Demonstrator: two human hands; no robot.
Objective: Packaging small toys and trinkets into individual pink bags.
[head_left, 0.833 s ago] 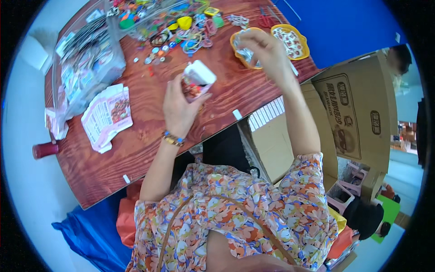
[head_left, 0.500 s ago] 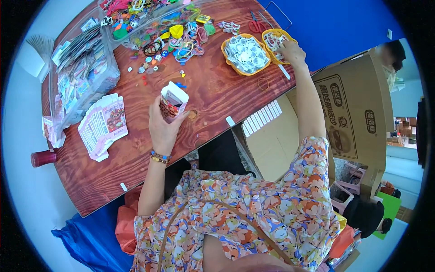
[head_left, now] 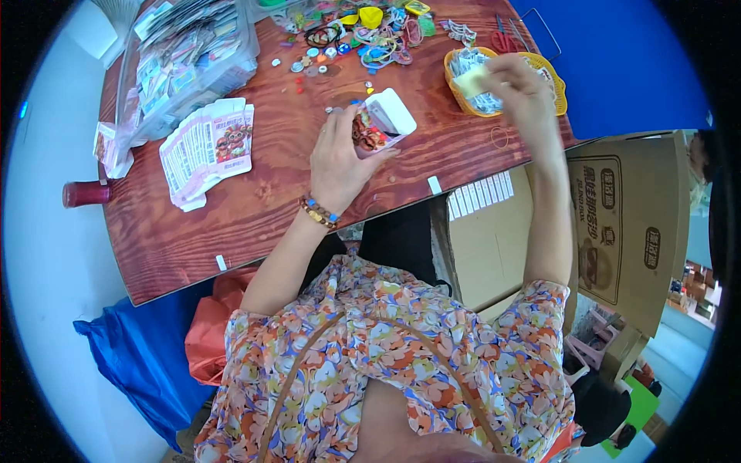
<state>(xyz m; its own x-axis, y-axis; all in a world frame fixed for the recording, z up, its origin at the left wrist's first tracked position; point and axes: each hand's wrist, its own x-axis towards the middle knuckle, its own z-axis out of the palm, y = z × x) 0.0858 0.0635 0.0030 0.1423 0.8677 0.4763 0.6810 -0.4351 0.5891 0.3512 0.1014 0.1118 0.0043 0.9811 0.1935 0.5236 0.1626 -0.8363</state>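
Observation:
My left hand [head_left: 338,158] is wrapped round a small printed carton [head_left: 370,136], pink and red, its white flap [head_left: 395,112] raised and its top uncovered. Above the yellow basket of small silvery-white packets [head_left: 488,103], my right hand [head_left: 521,91] pinches a small pale yellow packet [head_left: 471,80], slightly blurred. A second yellow basket [head_left: 560,99] stands beside the first, partly hidden behind my right hand. Flat, unfolded cartons [head_left: 202,150] lie fanned out on the table to the left of my left hand.
A clear bin [head_left: 193,73] full of flat packets stands at the table's left. Hair bands and trinkets [head_left: 378,42] spread along the back near red scissors [head_left: 503,38]. A dark red jar [head_left: 86,194] sits at the left edge; a large cardboard box [head_left: 629,224] stands at right.
My right hand has come out of the right basket with a pale yellow packet and moved left. My left hand has tilted the carton toward the right. The whole view has shifted.

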